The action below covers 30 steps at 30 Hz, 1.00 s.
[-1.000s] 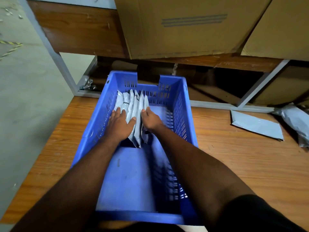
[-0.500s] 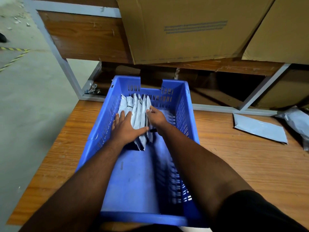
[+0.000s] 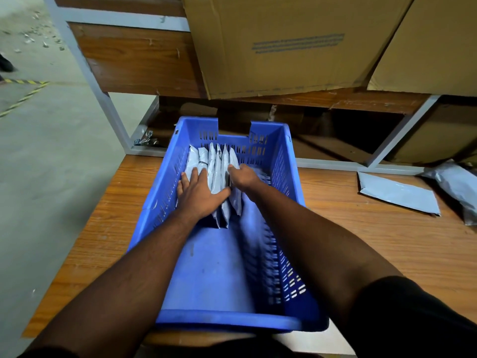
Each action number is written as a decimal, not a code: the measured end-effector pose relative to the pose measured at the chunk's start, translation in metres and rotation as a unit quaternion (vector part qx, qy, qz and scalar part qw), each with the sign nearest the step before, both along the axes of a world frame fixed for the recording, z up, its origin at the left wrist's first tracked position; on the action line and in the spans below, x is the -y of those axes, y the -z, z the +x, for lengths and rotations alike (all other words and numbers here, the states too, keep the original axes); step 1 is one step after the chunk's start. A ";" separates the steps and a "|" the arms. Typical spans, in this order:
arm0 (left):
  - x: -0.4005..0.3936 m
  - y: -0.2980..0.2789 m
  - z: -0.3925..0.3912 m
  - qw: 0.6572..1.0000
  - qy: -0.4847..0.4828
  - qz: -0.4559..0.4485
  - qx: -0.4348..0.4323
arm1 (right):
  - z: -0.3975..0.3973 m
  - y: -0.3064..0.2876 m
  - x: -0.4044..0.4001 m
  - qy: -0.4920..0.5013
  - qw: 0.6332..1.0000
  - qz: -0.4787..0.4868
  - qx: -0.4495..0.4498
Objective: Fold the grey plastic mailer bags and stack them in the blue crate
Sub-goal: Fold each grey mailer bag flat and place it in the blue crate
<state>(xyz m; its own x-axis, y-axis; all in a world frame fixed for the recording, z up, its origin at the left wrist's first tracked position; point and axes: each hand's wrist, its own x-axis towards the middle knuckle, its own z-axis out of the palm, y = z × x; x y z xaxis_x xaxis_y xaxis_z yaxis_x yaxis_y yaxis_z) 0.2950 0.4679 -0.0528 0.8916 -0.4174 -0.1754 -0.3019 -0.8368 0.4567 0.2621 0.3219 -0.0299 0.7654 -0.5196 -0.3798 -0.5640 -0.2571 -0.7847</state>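
- Blue crate (image 3: 165,202) sits on the wooden table (image 3: 361,241), long axis running away from the camera.
- Folded grey mailer bags (image 3: 219,171) stand on edge in a row at the crate's far end, leaning against the far-left wall.
- Left hand (image 3: 198,195) lies flat on the left side of the row, fingers straight and spread, thumb stretched across the near edges of the bags. Grip: open, pressing, not clasping.
- Right hand (image 3: 242,177) is at the right side of the row, touching the outermost bag. Fingers curl in against the bag's edge; grip looks closed on that bag, though the fingertips are hidden behind it.
- Near half of the crate floor is bare blue plastic.
- One flat unfolded mailer (image 3: 397,193) lies on the table, right of the crate, well apart from it.
- A crumpled grey bag (image 3: 456,182) lies just beyond it at the right edge of view.
- Cardboard boxes (image 3: 278,47) rest on the shelf behind the crate.
- Concrete floor (image 3: 51,164) on the left, with yellow-black striped tape.
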 end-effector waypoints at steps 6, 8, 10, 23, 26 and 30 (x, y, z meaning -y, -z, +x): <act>-0.003 -0.030 0.000 0.977 0.052 -0.187 0.086 | -0.016 -0.044 0.027 -0.084 0.986 -0.120 0.081; 0.004 -0.049 -0.010 0.962 0.093 -0.229 0.114 | -0.044 -0.064 0.036 -0.063 0.975 -0.101 0.190; 0.017 -0.072 -0.028 0.943 0.128 -0.266 0.151 | -0.085 -0.086 0.044 -0.058 0.951 -0.054 0.299; 0.249 -0.073 -0.198 0.931 0.240 -0.253 0.108 | -0.297 -0.016 0.297 0.047 0.972 -0.170 0.153; 0.305 -0.050 -0.219 0.941 0.265 -0.189 0.093 | -0.309 0.034 0.386 0.024 0.961 -0.274 0.002; 0.344 -0.026 -0.237 0.954 0.260 -0.134 0.073 | -0.300 0.074 0.446 -0.113 0.902 -0.373 -0.186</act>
